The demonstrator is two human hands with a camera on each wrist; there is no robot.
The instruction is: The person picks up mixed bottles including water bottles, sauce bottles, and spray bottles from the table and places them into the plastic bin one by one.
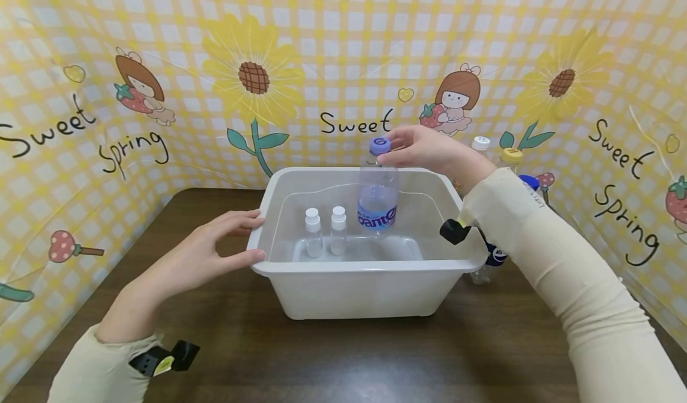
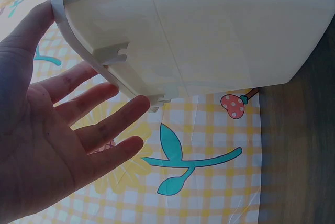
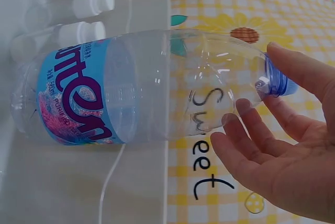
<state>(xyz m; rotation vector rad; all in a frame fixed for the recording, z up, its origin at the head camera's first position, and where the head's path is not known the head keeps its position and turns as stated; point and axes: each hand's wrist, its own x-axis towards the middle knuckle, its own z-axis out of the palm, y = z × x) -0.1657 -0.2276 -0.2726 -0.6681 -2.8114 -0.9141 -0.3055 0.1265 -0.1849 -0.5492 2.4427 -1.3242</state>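
A clear plastic water bottle (image 1: 378, 194) with a purple cap and a blue-purple label hangs upright, its lower part inside a white plastic tub (image 1: 359, 266). My right hand (image 1: 421, 151) pinches it by the cap and neck; the right wrist view shows thumb and fingers around the blue-purple cap (image 3: 280, 80). My left hand (image 1: 209, 245) rests on the tub's left rim with fingers spread, thumb at the near corner. Inside the tub, two small clear bottles (image 1: 313, 236) with white caps stand upright side by side, left of the large bottle.
Behind my right forearm, to the right of the tub, stand several bottles, with a white cap (image 1: 480, 143), a yellow cap (image 1: 511, 154) and a blue cap (image 1: 529, 182). The tub sits on a dark wooden table (image 1: 343, 361). A yellow checked cloth (image 1: 343, 51) surrounds the back and sides.
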